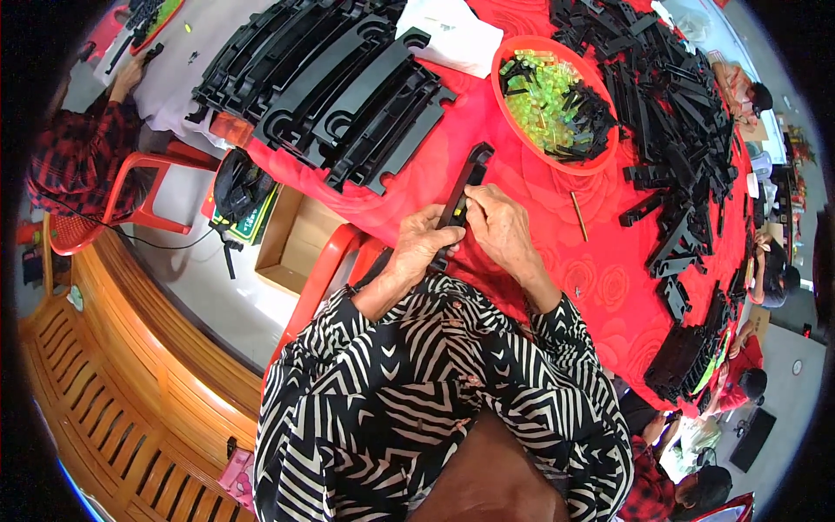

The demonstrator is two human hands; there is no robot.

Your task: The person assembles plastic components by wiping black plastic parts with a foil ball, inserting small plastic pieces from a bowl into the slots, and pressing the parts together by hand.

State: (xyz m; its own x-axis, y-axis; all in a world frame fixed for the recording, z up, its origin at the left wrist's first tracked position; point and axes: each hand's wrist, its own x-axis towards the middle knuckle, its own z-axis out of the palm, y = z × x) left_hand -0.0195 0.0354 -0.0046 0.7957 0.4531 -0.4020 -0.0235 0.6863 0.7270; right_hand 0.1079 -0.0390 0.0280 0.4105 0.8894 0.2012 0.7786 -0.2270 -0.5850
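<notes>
**Black plastic strip, frame centre: slip risk**

Left hand (419,240) grips the black plastic strip (457,189); right hand (504,228) has fingertips bunched against it, contents hidden. Uneven fingertip pressure could twist it, dislodging the small yellow piece (458,211).

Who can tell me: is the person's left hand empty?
No, the left hand is gripping a long black part, with its thumb lying across it.
</notes>
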